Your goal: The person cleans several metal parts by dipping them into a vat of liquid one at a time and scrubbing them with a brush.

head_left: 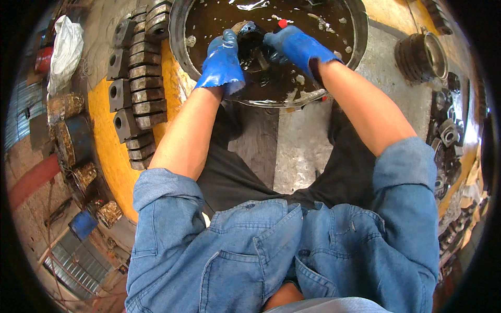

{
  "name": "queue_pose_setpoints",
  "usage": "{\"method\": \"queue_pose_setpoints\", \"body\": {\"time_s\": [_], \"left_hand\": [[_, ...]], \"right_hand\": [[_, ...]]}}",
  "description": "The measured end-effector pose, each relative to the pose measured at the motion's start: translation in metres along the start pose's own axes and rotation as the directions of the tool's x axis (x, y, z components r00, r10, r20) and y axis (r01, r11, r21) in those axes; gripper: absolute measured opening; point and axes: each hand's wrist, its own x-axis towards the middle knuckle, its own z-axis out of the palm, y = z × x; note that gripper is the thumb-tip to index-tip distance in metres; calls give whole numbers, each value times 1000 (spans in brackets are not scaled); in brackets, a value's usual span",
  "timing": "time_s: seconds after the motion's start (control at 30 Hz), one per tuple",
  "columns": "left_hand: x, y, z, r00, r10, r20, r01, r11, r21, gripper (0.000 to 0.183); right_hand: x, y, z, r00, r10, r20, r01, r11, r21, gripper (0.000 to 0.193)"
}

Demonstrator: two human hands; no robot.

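Note:
Both of my hands wear blue rubber gloves and are over a wide dark basin (179, 39) of murky brown liquid. My left hand (223, 58) is closed on a wet, dark metal part (251, 36), tilted above the liquid. Close on the other side of that part, my right hand (298, 46) has its fingers curled in. A small red tip (282, 23) shows just above the right fingers; it looks like the end of a handle, but the rest is hidden. Foam patches float around the hands.
Left of the basin, dark metal blocks (146, 83), some with round holes, stand in rows by a yellow floor strip (107, 130). A ribbed metal cylinder (420, 56) sits at the right. Large nuts (448, 133) lie beyond it. Tins and a white bag (66, 49) are at far left.

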Motion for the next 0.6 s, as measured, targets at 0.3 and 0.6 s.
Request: {"method": "queue_pose_setpoints", "body": {"time_s": [0.3, 0.6], "left_hand": [[-28, 20, -7, 976, 114, 184, -38, 927, -374, 58], [-5, 1, 3, 985, 30, 169, 9, 973, -230, 52]], "right_hand": [[-15, 1, 21, 881, -417, -226, 215, 776, -593, 37], [-34, -1, -6, 998, 39, 39, -49, 951, 305, 45]]}}
